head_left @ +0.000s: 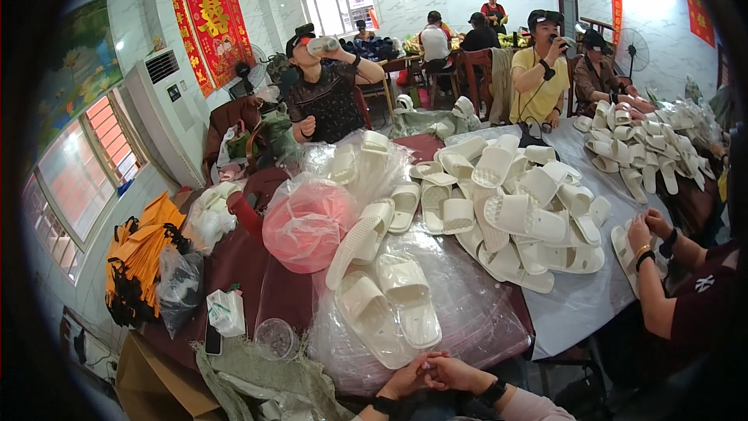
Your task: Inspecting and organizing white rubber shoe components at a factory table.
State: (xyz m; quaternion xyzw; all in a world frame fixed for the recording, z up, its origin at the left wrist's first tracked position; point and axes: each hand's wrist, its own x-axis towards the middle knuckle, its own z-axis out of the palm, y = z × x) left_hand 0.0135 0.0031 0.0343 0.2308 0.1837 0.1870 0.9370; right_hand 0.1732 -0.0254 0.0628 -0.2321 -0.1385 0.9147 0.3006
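Head view, nearest first: the left hand (405,383) and right hand (458,374) meet at the lower edge, fingers folded together, so each grip is closed on the other hand and holds no object. Just beyond them, on a crinkled clear plastic sheet (467,320) spread over the dark red table (257,281), lie two cream-white moulded foam slippers (389,308) side by side, soles down, toes pointing away. These are the items nearest the hands, close but not touched. A third white slipper (354,243) leans tilted behind them, beside a pink-tinted plastic bag (308,222). Farther right sits a loose heap of white slippers (522,203).

To handle the near pair well, I judge each hand should take one slipper by its strap, lifting clear of the sheet so the plastic does not drag along. Across the table, other people sit.
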